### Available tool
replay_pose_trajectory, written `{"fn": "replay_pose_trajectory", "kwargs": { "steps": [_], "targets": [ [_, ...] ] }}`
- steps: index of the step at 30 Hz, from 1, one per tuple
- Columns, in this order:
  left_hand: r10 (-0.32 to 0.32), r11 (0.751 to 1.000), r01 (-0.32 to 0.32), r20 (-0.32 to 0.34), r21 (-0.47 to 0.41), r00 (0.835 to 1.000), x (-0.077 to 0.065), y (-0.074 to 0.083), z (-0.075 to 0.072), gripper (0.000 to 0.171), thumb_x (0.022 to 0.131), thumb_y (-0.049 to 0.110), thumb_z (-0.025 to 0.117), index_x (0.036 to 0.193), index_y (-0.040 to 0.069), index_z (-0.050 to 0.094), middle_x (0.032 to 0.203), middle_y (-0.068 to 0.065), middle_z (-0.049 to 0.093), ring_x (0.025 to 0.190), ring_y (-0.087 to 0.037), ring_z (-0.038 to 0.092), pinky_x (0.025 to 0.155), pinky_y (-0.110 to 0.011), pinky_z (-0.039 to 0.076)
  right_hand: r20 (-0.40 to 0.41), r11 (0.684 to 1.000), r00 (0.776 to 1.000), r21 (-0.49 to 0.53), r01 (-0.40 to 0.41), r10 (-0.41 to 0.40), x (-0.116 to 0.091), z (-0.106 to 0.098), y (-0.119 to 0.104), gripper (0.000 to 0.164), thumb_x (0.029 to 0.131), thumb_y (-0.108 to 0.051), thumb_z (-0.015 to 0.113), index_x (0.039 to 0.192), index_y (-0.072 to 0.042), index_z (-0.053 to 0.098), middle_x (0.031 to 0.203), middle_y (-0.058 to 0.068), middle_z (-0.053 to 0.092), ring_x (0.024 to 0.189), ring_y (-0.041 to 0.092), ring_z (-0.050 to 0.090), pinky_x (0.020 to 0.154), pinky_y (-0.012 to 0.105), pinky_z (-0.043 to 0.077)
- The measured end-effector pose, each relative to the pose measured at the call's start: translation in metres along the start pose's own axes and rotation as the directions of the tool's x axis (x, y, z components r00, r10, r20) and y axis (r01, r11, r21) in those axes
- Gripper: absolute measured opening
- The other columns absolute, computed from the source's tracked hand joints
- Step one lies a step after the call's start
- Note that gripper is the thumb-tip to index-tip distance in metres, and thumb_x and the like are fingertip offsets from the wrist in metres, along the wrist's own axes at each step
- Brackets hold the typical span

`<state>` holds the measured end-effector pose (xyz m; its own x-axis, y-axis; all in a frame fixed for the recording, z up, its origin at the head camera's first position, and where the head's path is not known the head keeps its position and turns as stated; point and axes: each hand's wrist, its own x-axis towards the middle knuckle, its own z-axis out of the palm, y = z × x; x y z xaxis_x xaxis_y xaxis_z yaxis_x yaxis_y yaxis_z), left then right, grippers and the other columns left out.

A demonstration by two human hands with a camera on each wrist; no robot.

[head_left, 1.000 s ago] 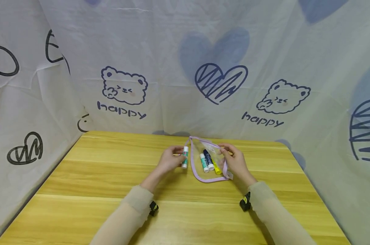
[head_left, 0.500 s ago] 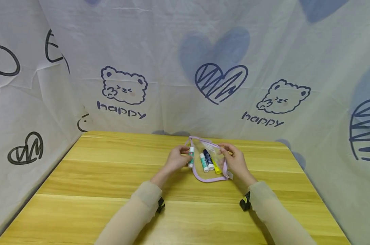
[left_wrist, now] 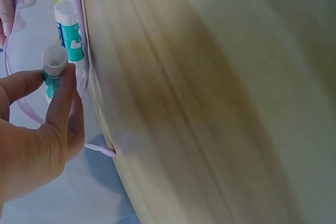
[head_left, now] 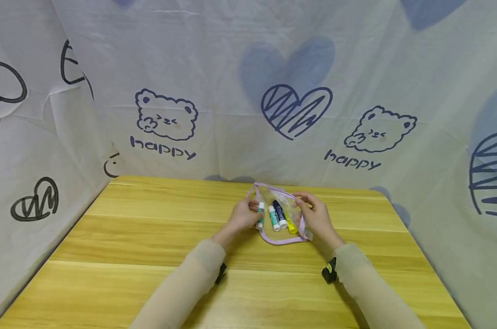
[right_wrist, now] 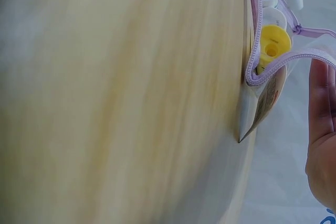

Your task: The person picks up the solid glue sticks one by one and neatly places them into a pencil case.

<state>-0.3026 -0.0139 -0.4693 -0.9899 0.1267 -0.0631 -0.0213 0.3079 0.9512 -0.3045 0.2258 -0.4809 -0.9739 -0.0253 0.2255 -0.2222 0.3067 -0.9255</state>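
My left hand (head_left: pixel 243 215) pinches a green-and-white glue stick (head_left: pixel 260 215) between thumb and fingers, over the left side of a clear zip pouch (head_left: pixel 275 242) with lilac edging. In the left wrist view this glue stick (left_wrist: pixel 54 60) points its white end at the camera. My right hand (head_left: pixel 316 215) grips the pouch's upper flap at its right edge and keeps it raised. Inside lie another green-and-white glue stick (head_left: pixel 274 218), a navy-and-white one (head_left: pixel 280 214) and a yellow one (head_left: pixel 291 225), side by side. The flap partly covers the yellow one.
Beneath the pouch is a wooden table (head_left: pixel 149 219). A white cloth (head_left: pixel 232 155) printed with bears and hearts hangs behind its back edge and along the sides. Each wrist wears a small black device (head_left: pixel 329 271).
My left hand has moved right with the glue stick, from beside the pouch to over its left edge, lowering slightly at the end. My right hand has stayed on the flap.
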Motion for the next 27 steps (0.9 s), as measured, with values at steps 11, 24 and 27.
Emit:
{"fn": "replay_pose_trajectory", "kwargs": {
  "steps": [11, 24, 27],
  "targets": [
    [0.032, 0.983, -0.024, -0.044, 0.182, 0.999, 0.003, 0.001, 0.01, 0.039, 0.087, 0.001, 0.076, 0.122, -0.01, 0.063, 0.107, -0.018, 0.069, 0.098, -0.026, 0.065, 0.085, -0.031, 0.061, 0.002, 1.0, 1.0, -0.007, 0.004, -0.004, 0.0, -0.001, 0.002, 0.024, 0.108, -0.02, 0.058, 0.129, -0.012, 0.069, 0.105, 0.019, 0.068, 0.061, 0.016, 0.063, 0.052, 0.023, 0.054],
    [0.047, 0.962, -0.042, -0.015, 0.269, 0.999, 0.007, -0.001, 0.019, 0.036, 0.086, 0.001, 0.078, 0.118, -0.009, 0.066, 0.104, -0.015, 0.067, 0.093, -0.022, 0.059, 0.091, -0.037, 0.058, 0.0, 1.0, 1.0, -0.018, 0.015, -0.015, 0.0, -0.002, 0.002, 0.025, 0.108, -0.021, 0.058, 0.129, -0.012, 0.069, 0.104, 0.019, 0.069, 0.061, 0.015, 0.062, 0.051, 0.022, 0.052],
    [0.051, 0.963, -0.051, 0.007, 0.266, 0.999, 0.006, 0.0, 0.018, 0.036, 0.085, 0.001, 0.078, 0.118, -0.009, 0.066, 0.108, -0.018, 0.068, 0.095, -0.023, 0.06, 0.092, -0.038, 0.058, 0.004, 1.0, 1.0, -0.016, 0.018, -0.018, 0.0, -0.002, 0.002, 0.025, 0.109, -0.021, 0.058, 0.129, -0.011, 0.069, 0.104, 0.018, 0.068, 0.062, 0.015, 0.062, 0.052, 0.022, 0.052]
  ]
}}
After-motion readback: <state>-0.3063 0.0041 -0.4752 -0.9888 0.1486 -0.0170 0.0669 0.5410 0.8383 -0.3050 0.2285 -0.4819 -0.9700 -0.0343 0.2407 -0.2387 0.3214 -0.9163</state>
